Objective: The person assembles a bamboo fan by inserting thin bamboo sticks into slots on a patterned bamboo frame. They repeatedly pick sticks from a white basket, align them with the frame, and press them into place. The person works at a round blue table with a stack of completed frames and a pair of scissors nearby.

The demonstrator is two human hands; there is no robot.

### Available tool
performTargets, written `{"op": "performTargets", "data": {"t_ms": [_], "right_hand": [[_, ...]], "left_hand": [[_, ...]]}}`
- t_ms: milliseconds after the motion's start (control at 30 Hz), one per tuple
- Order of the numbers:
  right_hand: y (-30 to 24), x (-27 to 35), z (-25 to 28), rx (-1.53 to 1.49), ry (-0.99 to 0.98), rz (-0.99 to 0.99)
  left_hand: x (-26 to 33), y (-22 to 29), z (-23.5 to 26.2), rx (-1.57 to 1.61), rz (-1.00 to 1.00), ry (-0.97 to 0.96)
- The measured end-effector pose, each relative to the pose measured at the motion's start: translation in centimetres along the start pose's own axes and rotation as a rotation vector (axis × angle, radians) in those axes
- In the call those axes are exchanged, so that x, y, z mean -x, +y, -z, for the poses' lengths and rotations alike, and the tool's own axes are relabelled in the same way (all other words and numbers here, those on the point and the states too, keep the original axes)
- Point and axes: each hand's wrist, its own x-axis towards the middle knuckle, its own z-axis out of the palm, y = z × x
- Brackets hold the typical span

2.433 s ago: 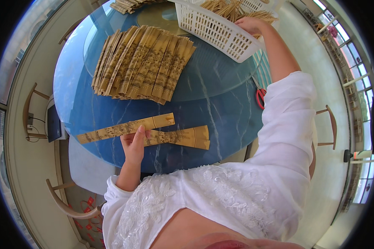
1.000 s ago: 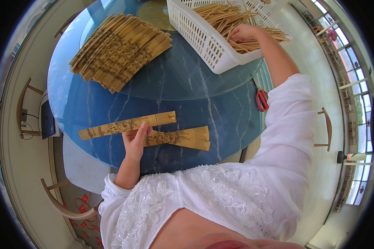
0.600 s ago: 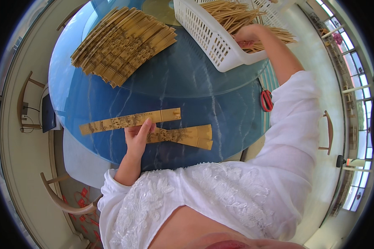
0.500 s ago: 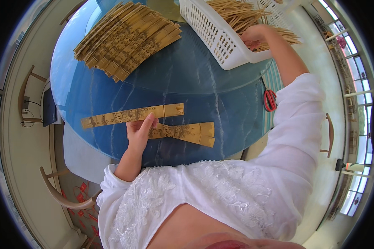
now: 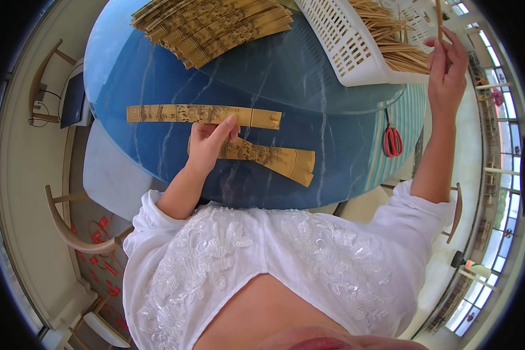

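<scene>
Gold strip [image 5: 175, 113] in pinch of left hand [image 5: 209, 140], tan stick [image 5: 439, 17] likewise in right hand [image 5: 448, 63]

No lettering can be read: the long, flat, golden-brown printed strip [image 5: 175, 113] bears a row of tiny dark marks toward its right end, too small to make out, and the fanned, flat, golden-brown printed strips [image 5: 274, 157] below are equally illegible

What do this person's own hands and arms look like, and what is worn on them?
Both the left hand and the right hand are bare, with no glove or watch visible. Loose white sleeves leave much of both forearms uncovered.
</scene>
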Motion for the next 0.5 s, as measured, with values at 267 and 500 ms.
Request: {"op": "performTargets", "data": {"t_ms": [267,500], "right_hand": [[-7.1,12.3,-0.2,0.085,-0.582,0.083],[-7.8,13.0,0.3,0.038,-0.621,0.101]], "left_hand": [[0.1,0.2,0.0,0.0,0.013,-0.025],[0.2,0.3,0.2,0.019,0.006,-0.081]]}}
